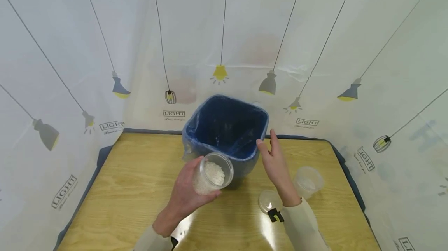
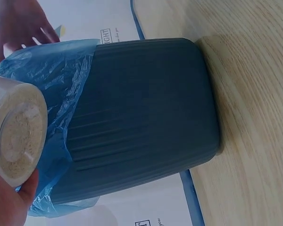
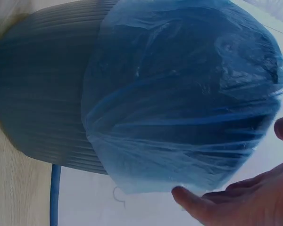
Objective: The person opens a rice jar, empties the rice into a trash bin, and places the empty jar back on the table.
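Note:
My left hand (image 1: 187, 189) grips a clear plastic jar (image 1: 229, 169) of white rice (image 1: 214, 173), tilted toward the trash bin at its near rim. The left wrist view shows the base of the jar (image 2: 21, 134) and part of the left hand (image 2: 7, 200). The dark bin (image 2: 141, 108) stands upright, its mouth lined with a blue plastic bag (image 1: 196, 142) folded over the rim. My right hand (image 1: 276, 161) is beside the bin's right rim with fingers extended, holding nothing. In the right wrist view, the right hand (image 3: 245, 200) is close to the bag (image 3: 179, 94); contact is hard to tell.
A second clear container (image 1: 308, 181) stands on the wooden table (image 1: 147, 173) to the right, past the right forearm. A clear round lid (image 1: 268, 201) lies nearer, partly behind the right wrist. White sheeting printed with lamps (image 1: 196, 49) encloses the table's back and sides.

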The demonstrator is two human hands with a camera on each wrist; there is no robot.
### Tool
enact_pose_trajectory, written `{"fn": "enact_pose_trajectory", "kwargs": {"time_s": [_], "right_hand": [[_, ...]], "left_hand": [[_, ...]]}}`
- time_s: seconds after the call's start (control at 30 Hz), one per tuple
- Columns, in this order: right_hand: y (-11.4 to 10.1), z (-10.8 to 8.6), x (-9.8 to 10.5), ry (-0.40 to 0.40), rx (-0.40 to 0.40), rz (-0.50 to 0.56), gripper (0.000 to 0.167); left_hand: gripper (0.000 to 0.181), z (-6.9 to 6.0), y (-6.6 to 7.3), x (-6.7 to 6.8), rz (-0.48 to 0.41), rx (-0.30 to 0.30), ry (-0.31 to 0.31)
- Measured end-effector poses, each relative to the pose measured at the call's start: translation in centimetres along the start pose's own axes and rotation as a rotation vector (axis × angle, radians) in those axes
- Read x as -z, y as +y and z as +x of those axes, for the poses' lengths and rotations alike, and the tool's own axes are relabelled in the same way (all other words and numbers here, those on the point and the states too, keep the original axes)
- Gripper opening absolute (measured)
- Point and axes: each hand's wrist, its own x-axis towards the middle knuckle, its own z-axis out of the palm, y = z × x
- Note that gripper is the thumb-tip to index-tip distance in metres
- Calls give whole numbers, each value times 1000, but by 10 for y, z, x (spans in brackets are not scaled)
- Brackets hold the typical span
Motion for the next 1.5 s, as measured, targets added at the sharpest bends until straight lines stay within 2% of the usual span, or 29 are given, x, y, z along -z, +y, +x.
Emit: {"fn": "enact_pose_trajectory", "kwargs": {"time_s": [0.07,0.17,0.33,0.47,0.63,0.73,0.9,1.07,1.2,1.37,1.5], "right_hand": [[0,3,-3,-33,-10,3,80],[1,5,-8,-54,15,42,79],[4,9,-15,-51,69,178,72],[6,9,-18,-43,58,250,72],[9,7,-19,-58,43,261,73],[10,6,-20,-69,45,263,72],[10,7,-21,-68,47,256,71],[8,8,-22,-65,44,260,72],[8,7,-21,-72,35,276,73],[10,7,-21,-81,48,310,73],[10,6,-21,-81,52,329,73]], "left_hand": [[102,0,-1,0,6,0,-1],[103,1,-1,1,18,-3,-4],[103,2,-2,6,27,8,-5],[102,0,-3,11,40,23,-11],[101,0,-6,21,50,22,1],[100,4,-8,29,64,-12,10],[98,19,-11,44,107,-48,22],[98,35,-13,57,136,-30,14],[100,49,-15,65,210,-34,5],[100,71,-16,74,257,-51,1],[97,91,-19,80,281,-56,-31]]}}
